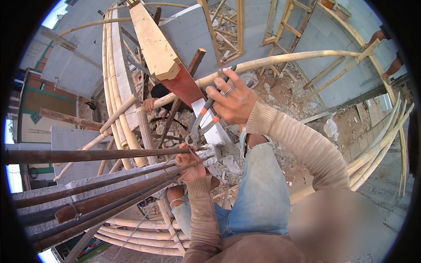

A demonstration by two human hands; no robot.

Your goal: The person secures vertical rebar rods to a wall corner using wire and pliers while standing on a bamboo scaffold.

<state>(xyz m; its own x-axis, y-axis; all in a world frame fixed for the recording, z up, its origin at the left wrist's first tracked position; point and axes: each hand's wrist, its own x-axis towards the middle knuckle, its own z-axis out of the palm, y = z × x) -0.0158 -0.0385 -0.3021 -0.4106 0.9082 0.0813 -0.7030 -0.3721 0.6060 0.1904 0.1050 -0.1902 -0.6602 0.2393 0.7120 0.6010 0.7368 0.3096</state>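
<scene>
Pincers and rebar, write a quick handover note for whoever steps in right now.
Right hand: gripping the handles of the pincers, whose head sits at the tie point on the rusty rebar.
Left hand: fingers on the bars at that same spot, with thin wire.
Done: cannot tell if the tie is twisted tight.
Left: check and finish this tie. Bamboo poles lie below.
</scene>
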